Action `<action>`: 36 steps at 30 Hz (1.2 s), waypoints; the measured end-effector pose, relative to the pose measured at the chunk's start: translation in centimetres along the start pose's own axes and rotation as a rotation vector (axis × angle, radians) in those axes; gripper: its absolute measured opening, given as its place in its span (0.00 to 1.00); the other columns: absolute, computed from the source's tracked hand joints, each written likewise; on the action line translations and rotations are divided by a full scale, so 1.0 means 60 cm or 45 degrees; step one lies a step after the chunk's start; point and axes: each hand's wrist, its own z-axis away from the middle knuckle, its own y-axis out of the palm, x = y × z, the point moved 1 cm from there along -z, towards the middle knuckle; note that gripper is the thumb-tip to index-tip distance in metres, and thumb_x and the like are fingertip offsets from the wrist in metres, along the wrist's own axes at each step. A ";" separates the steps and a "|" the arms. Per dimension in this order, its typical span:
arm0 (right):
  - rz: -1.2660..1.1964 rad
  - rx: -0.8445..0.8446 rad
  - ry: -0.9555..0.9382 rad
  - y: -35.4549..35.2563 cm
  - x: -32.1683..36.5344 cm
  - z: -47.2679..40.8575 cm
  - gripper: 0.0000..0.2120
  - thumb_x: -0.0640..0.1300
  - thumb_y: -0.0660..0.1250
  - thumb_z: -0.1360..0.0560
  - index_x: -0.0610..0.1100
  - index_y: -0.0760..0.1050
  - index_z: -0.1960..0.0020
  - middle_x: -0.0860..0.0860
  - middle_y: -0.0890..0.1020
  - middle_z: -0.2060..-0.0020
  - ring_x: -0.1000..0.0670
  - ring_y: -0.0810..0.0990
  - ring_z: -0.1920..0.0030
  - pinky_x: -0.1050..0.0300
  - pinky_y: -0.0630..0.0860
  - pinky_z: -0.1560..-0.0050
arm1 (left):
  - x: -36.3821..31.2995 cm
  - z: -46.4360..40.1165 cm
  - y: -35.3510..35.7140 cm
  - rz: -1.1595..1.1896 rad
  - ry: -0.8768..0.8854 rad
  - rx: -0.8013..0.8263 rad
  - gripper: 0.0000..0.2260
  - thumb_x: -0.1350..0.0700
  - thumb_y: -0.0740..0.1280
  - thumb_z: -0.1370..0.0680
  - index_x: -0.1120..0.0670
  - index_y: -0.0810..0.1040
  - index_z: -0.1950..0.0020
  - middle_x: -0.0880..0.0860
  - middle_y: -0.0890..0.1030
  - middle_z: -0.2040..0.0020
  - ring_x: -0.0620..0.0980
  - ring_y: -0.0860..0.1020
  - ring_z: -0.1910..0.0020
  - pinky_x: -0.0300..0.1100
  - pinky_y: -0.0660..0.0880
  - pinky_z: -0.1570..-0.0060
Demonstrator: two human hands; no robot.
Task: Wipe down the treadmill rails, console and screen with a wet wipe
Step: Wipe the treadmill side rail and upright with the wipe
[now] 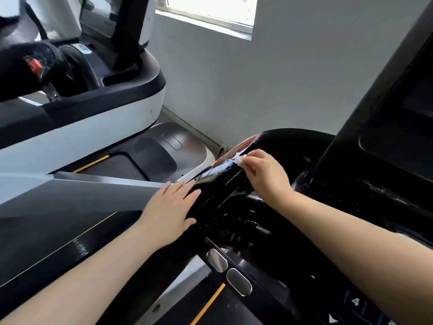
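right hand pinches the small white wet wipe, apparently rubbing the glossy black treadmill rail; left hand rests flat, fingers released, steadying.

Daylight enters through the window, which is blown out white. Glare streaks the glossy black console. Edges bend and look soft.

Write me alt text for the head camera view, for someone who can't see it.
A person's right hand pinches a white wet wipe against a glossy black treadmill rail, while the left hand rests flat on the same rail nearer the camera. A second treadmill stands beyond, under a window.
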 end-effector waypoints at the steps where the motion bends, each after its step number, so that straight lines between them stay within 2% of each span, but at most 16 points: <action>1: -0.002 -0.050 -0.010 0.017 0.007 -0.009 0.07 0.42 0.67 0.24 0.41 0.83 0.54 0.47 0.83 0.54 0.42 0.80 0.57 0.51 0.78 0.61 | 0.008 0.005 -0.001 0.000 -0.015 -0.008 0.35 0.42 0.81 0.49 0.56 0.82 0.46 0.55 0.82 0.46 0.55 0.82 0.49 0.52 0.78 0.51; 4: 0.064 -0.029 0.022 0.060 0.020 -0.031 0.07 0.38 0.66 0.25 0.39 0.83 0.53 0.45 0.84 0.51 0.41 0.79 0.50 0.51 0.77 0.51 | 0.032 0.023 0.003 0.039 -0.077 0.005 0.38 0.37 0.80 0.51 0.55 0.83 0.47 0.52 0.83 0.49 0.53 0.82 0.55 0.48 0.78 0.53; 6: 0.090 0.120 0.114 0.087 0.025 -0.036 0.08 0.37 0.62 0.23 0.38 0.80 0.51 0.44 0.81 0.50 0.40 0.78 0.48 0.50 0.74 0.50 | 0.047 0.031 -0.004 0.088 -0.124 0.029 0.40 0.33 0.77 0.51 0.55 0.82 0.46 0.51 0.83 0.49 0.51 0.83 0.57 0.47 0.78 0.55; 7: 0.086 0.235 0.135 0.099 0.035 -0.032 0.11 0.40 0.58 0.21 0.38 0.78 0.47 0.44 0.79 0.48 0.40 0.76 0.47 0.50 0.72 0.49 | 0.051 0.035 -0.010 0.100 -0.147 0.046 0.41 0.31 0.76 0.48 0.55 0.81 0.43 0.49 0.82 0.46 0.51 0.82 0.54 0.47 0.78 0.53; 10: 0.004 0.520 -0.201 0.125 0.098 0.006 0.23 0.49 0.47 0.22 0.38 0.73 0.39 0.44 0.75 0.40 0.41 0.69 0.37 0.50 0.64 0.36 | 0.069 0.041 -0.023 0.178 -0.170 0.089 0.40 0.32 0.67 0.33 0.50 0.63 0.27 0.45 0.68 0.30 0.48 0.71 0.34 0.43 0.63 0.35; 13: 0.004 0.665 -0.588 0.127 0.148 0.057 0.23 0.51 0.50 0.22 0.40 0.72 0.36 0.46 0.74 0.34 0.45 0.66 0.31 0.47 0.60 0.31 | 0.094 0.040 -0.024 0.264 -0.221 0.101 0.38 0.33 0.66 0.31 0.50 0.60 0.26 0.45 0.67 0.29 0.46 0.66 0.31 0.40 0.59 0.34; 15: 0.081 0.676 -0.685 0.121 0.149 0.067 0.25 0.52 0.51 0.22 0.42 0.71 0.32 0.46 0.72 0.32 0.47 0.65 0.29 0.48 0.55 0.30 | 0.107 0.039 -0.017 0.313 -0.216 0.150 0.39 0.33 0.66 0.31 0.49 0.58 0.26 0.44 0.66 0.29 0.46 0.65 0.30 0.40 0.60 0.34; 16: 0.116 0.707 -0.621 0.120 0.139 0.059 0.27 0.54 0.48 0.22 0.43 0.68 0.29 0.47 0.69 0.29 0.48 0.62 0.27 0.48 0.50 0.29 | 0.111 0.037 -0.015 0.325 -0.203 0.191 0.40 0.33 0.66 0.31 0.49 0.57 0.26 0.44 0.64 0.28 0.45 0.64 0.30 0.40 0.60 0.33; 18: 0.201 0.713 -0.328 0.116 0.100 0.028 0.29 0.57 0.42 0.21 0.46 0.59 0.24 0.50 0.59 0.24 0.50 0.53 0.24 0.49 0.44 0.25 | 0.111 0.028 -0.014 0.358 -0.159 0.232 0.40 0.33 0.66 0.30 0.48 0.55 0.25 0.43 0.62 0.27 0.46 0.63 0.29 0.41 0.61 0.33; 20: 0.350 0.688 0.039 0.109 0.047 -0.014 0.26 0.55 0.44 0.18 0.47 0.51 0.22 0.52 0.52 0.23 0.51 0.47 0.23 0.49 0.43 0.25 | 0.107 0.007 -0.018 0.401 -0.112 0.228 0.39 0.35 0.65 0.29 0.49 0.54 0.25 0.44 0.60 0.26 0.47 0.62 0.29 0.41 0.62 0.33; 21: 0.380 0.651 0.226 0.103 0.022 -0.034 0.25 0.53 0.46 0.17 0.46 0.51 0.22 0.51 0.52 0.23 0.51 0.47 0.23 0.48 0.44 0.26 | 0.103 -0.007 -0.022 0.411 -0.085 0.206 0.39 0.35 0.65 0.29 0.49 0.54 0.25 0.44 0.60 0.26 0.47 0.63 0.30 0.42 0.62 0.34; 23: 0.322 0.485 0.481 0.098 -0.009 -0.056 0.23 0.50 0.49 0.17 0.43 0.56 0.25 0.48 0.56 0.24 0.47 0.51 0.24 0.44 0.49 0.28 | 0.091 -0.035 -0.030 0.421 -0.040 0.151 0.37 0.36 0.65 0.28 0.49 0.55 0.25 0.44 0.60 0.26 0.47 0.63 0.30 0.42 0.63 0.36; 25: 0.281 0.443 0.519 0.108 -0.007 -0.056 0.22 0.50 0.50 0.18 0.41 0.58 0.28 0.46 0.58 0.26 0.46 0.52 0.25 0.43 0.53 0.29 | 0.078 -0.059 -0.034 0.441 -0.004 0.125 0.36 0.37 0.65 0.27 0.49 0.56 0.25 0.44 0.61 0.27 0.48 0.64 0.31 0.41 0.63 0.37; 28: 0.297 0.557 0.419 0.120 -0.008 -0.040 0.27 0.52 0.49 0.17 0.43 0.48 0.23 0.48 0.48 0.23 0.49 0.44 0.23 0.46 0.46 0.26 | 0.063 -0.091 -0.028 0.432 0.020 0.157 0.36 0.37 0.66 0.28 0.50 0.56 0.25 0.45 0.62 0.27 0.48 0.65 0.31 0.42 0.64 0.39; 32: 0.114 0.443 0.772 0.094 -0.081 -0.070 0.28 0.51 0.48 0.17 0.42 0.42 0.22 0.47 0.41 0.23 0.49 0.39 0.23 0.45 0.41 0.26 | 0.051 -0.132 -0.019 0.378 0.007 0.269 0.38 0.36 0.67 0.29 0.49 0.55 0.25 0.46 0.63 0.29 0.50 0.67 0.34 0.43 0.66 0.42; 36: 0.363 0.515 0.816 0.076 -0.142 -0.111 0.28 0.52 0.45 0.17 0.42 0.40 0.22 0.47 0.40 0.23 0.48 0.38 0.24 0.49 0.37 0.27 | 0.046 -0.153 -0.015 0.367 -0.020 0.401 0.40 0.36 0.67 0.29 0.48 0.53 0.24 0.46 0.63 0.28 0.51 0.66 0.32 0.44 0.66 0.39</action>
